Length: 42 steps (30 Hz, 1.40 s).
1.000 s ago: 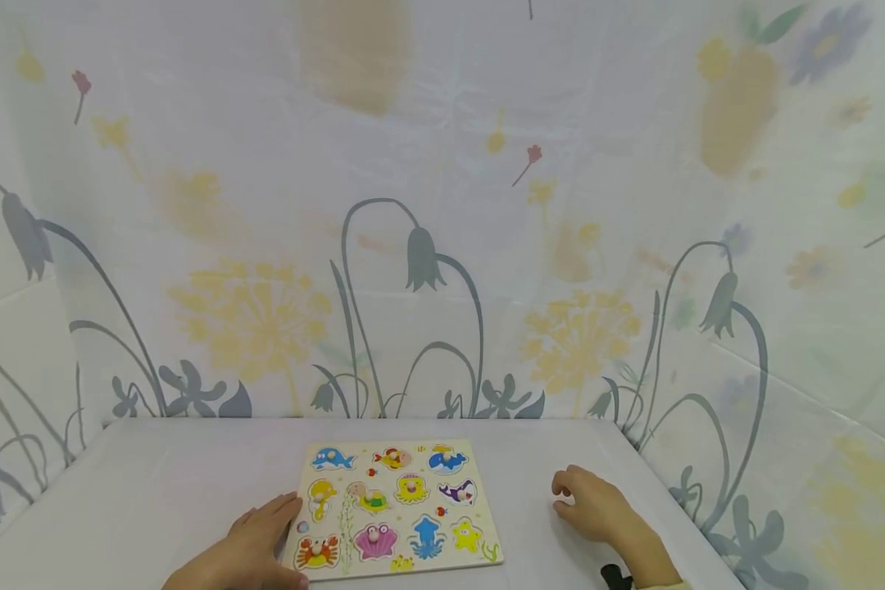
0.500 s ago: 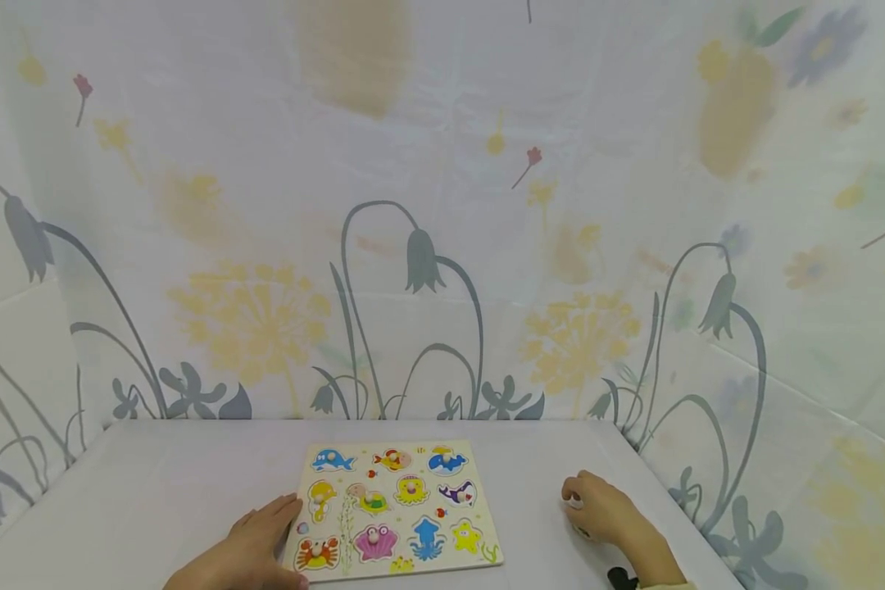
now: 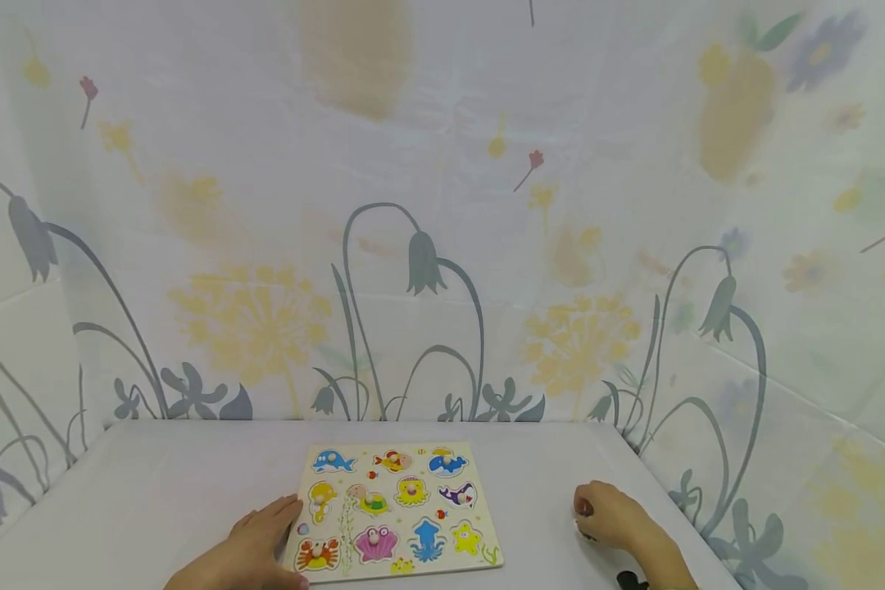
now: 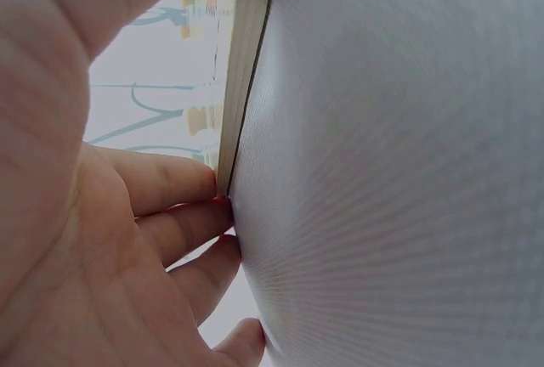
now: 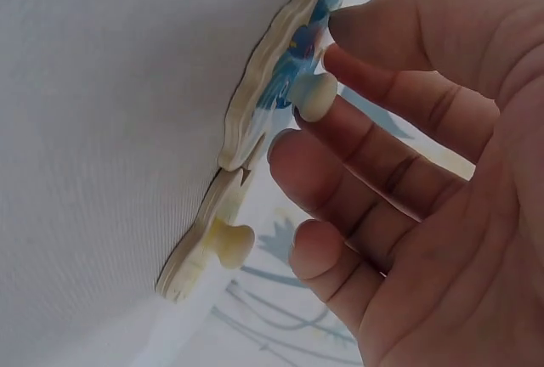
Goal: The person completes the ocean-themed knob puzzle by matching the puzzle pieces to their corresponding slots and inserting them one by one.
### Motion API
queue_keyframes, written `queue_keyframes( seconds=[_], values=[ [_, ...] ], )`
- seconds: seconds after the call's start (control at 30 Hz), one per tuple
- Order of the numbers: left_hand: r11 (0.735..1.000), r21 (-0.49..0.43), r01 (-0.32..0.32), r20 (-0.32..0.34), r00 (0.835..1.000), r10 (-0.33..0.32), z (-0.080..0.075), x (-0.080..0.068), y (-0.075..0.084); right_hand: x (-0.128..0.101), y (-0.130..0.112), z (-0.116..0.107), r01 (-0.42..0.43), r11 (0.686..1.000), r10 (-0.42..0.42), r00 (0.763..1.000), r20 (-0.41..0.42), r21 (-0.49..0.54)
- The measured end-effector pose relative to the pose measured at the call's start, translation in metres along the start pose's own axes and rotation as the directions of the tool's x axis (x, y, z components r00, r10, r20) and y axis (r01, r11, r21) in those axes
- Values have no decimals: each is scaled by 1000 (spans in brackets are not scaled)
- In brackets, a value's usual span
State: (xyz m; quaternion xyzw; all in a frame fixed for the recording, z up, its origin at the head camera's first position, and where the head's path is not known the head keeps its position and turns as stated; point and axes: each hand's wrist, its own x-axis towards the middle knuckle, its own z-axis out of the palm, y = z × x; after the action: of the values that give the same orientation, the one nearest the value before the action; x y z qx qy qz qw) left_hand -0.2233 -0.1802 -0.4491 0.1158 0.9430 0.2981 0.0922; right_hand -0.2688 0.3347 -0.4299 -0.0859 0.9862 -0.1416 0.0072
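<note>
A wooden knob puzzle board [image 3: 406, 514] with sea-animal pictures lies on the table. My left hand [image 3: 239, 545] rests at its left edge; in the left wrist view, fingertips touch the board's side and the table. Right of the board, my right hand [image 3: 610, 518] is low over the table. In the right wrist view, a blue puzzle piece [image 5: 276, 91] lies flat, its pale knob [image 5: 314, 97] beside my loosely bent fingers. My thumb is at its far end, not round the knob. A smaller yellowish knobbed piece [image 5: 191, 265] lies against it.
White cloth covers the table [image 3: 192, 483]. A flower-printed curtain [image 3: 442, 311] hangs behind and at both sides. A black object [image 3: 632, 580] is at my right wrist. The crab piece [image 3: 317, 552] and shell piece [image 3: 374, 542] sit on the board with knobs.
My right hand has moved a little right and toward me, and its fingers look more bent. The left hand and the board stay in place.
</note>
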Motion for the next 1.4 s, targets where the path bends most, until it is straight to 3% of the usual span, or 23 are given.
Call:
queue_keyframes(
  seconds=[0.3, 0.8, 1.13, 1.4],
  values=[
    [1000, -1, 16, 0, 1000, -16, 0, 1, 2, -4, 4, -5, -10, 999, 10, 1000, 15, 32],
    [1000, -4, 4, 0, 1000, -4, 0, -1, 1, -4, 14, -5, 56, 996, -58, 998, 25, 67],
    [1000, -1, 13, -3, 1000, -13, -1, -1, 2, -4, 10, -4, 42, 999, -41, 999, -16, 17],
    [999, 1, 39, 7, 999, -39, -1, 0, 4, -2, 3, -1, 122, 992, -122, 992, -38, -8]
  ],
)
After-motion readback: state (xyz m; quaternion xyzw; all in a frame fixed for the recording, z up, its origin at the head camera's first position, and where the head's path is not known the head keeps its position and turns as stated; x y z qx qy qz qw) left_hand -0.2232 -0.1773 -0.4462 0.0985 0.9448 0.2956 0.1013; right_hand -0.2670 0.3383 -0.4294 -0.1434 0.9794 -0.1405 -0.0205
